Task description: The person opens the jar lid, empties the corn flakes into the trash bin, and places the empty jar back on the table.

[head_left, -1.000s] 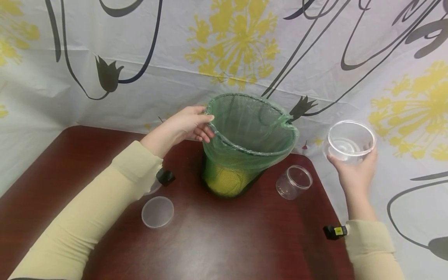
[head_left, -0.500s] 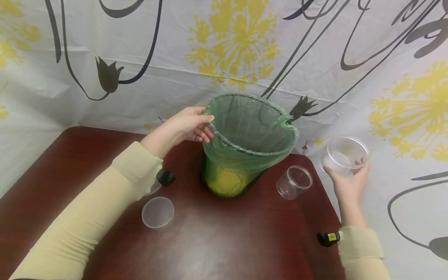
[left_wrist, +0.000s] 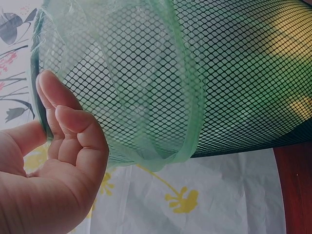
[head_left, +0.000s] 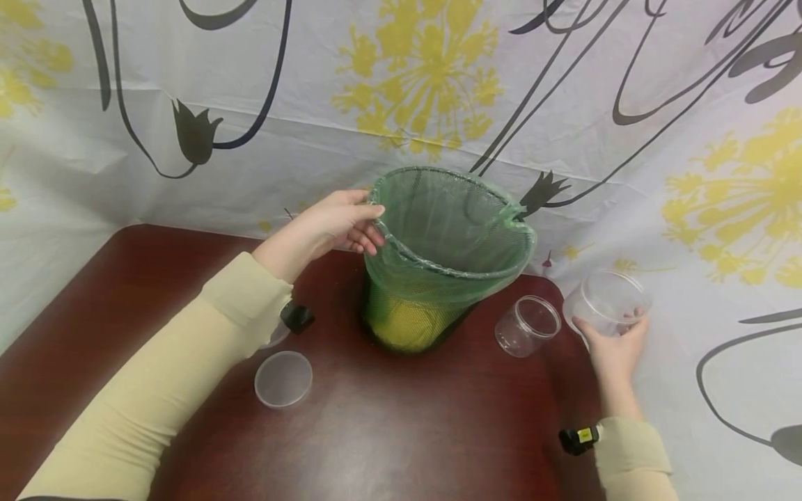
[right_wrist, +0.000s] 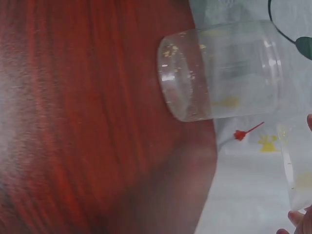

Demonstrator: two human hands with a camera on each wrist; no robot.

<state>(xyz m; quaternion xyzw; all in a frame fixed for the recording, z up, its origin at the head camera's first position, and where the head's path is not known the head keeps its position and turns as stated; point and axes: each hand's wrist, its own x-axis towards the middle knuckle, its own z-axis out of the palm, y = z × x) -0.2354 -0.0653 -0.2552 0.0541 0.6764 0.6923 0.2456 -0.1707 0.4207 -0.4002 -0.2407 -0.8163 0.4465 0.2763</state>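
A mesh wastebasket (head_left: 438, 284) lined with a green bag stands near the back of the table, with something yellow showing low inside it. My left hand (head_left: 341, 219) pinches its left rim; the left wrist view shows the thumb (left_wrist: 29, 139) on one side of the rim and the fingers on the mesh side. At the right, my right hand (head_left: 617, 348) holds a clear plastic jar (head_left: 604, 300) by its near side, around the table's right edge. That jar is cut off in the right wrist view. Another clear jar (head_left: 526, 325) stands on the table between the wastebasket and my right hand.
A clear round lid (head_left: 283, 379) lies on the dark red table (head_left: 388, 431). Another clear disc (head_left: 276, 335) is mostly hidden by my left sleeve. A floral-patterned sheet (head_left: 301, 90) hangs close behind the table and along its right side.
My right hand has moved down and slightly left with the jar, toward the table's right edge. The left hand, wastebasket, standing jar and lids have stayed where they were.
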